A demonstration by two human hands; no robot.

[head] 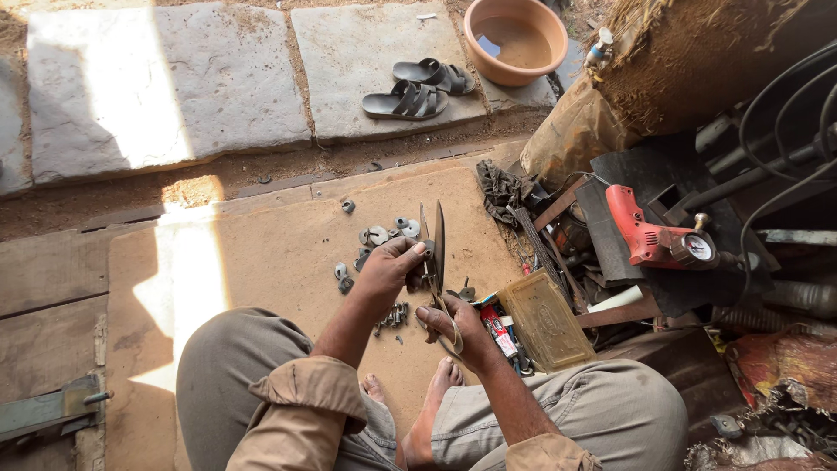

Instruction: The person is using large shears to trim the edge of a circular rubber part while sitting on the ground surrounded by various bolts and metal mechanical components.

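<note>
Gripping shears (436,249): right hand (455,330) clenched on handle, left hand (390,268) pinching near blades.

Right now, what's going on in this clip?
A person sits on the ground over a wooden board, working large metal shears. The right hand grips the shears' handle loops, while the left hand steadies something small at the blades; what it is cannot be told. Small grey rubber pieces and some bolts lie on the board. A red gauge tool, sandals and a basin sit nearby.
</note>
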